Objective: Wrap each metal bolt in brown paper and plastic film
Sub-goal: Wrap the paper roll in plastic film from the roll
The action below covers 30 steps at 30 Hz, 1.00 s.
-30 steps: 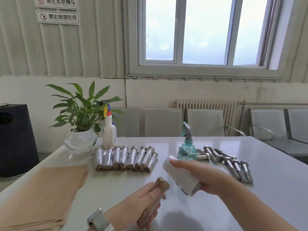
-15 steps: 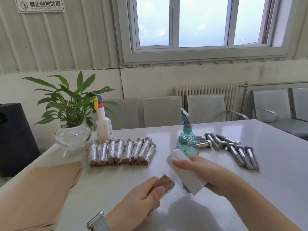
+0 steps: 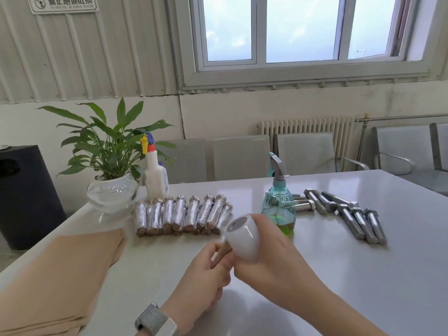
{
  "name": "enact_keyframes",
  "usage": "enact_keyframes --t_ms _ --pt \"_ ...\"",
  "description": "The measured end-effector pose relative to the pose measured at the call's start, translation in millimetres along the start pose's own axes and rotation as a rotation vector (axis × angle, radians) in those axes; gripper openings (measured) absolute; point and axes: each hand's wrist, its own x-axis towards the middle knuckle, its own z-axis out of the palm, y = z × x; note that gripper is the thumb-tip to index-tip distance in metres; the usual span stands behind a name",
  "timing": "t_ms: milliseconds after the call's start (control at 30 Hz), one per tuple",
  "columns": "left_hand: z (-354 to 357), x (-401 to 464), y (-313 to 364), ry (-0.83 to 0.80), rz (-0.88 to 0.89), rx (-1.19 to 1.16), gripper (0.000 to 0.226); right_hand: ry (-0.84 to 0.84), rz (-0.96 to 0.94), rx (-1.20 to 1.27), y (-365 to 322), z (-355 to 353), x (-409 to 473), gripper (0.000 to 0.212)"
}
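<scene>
Gripping a brown-papered bolt (image 3: pixel 221 252), the left hand (image 3: pixel 206 275) — right hand (image 3: pixel 271 260) clasps the white film roll (image 3: pixel 243 238).

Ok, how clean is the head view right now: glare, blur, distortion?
Head view: bright window backlights the room; soft sheen on the white table; left hand and right hand slightly motion-blurred around the film roll; wide-angle lens bends edges.

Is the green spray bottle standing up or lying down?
Standing up. The green spray bottle sits on its base on the table, nozzle on top, behind the right hand.
</scene>
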Motion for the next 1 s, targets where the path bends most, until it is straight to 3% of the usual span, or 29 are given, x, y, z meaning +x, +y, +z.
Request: enact_keyframes --t_ms 167,367,467,600,733,800,867,1000 --pt "-3.1 1.6 2.2 0.045 -0.086 -0.162 0.026 0.052 -0.212 -0.191 -0.6 10.1 -2.9 0.044" --pt "-6.4 -0.2 11.4 -0.021 -0.162 -0.476 0.010 0.319 -0.445 -0.404 -5.7 25.7 -3.1 0.044" --pt "-7.3 -1.1 12.4 0.000 -0.178 -0.559 0.010 0.299 -0.543 -0.460 -3.3 33.2 -2.6 0.043" --pt "-11.2 0.5 17.5 -0.090 -0.302 -0.818 0.016 0.222 -0.560 -0.403 1.6 43.4 -5.4 0.047" --pt "-23.4 2.1 18.1 -0.092 -0.238 -0.996 0.028 0.213 -0.598 -0.417 4.8 45.9 -5.4 0.041" --pt "-26.8 3.9 17.3 -0.113 -0.215 -1.044 0.046 0.216 -0.626 -0.468 5.9 48.6 -5.1 0.042" --pt "-26.5 4.9 17.2 -0.147 -0.293 -1.041 0.066 0.204 -0.650 -0.535 6.9 53.8 -6.2 0.045" --pt "-27.1 6.3 12.7 -0.037 -0.534 -1.010 0.070 0.150 -0.702 -0.630 9.5 62.5 -10.5 0.034"
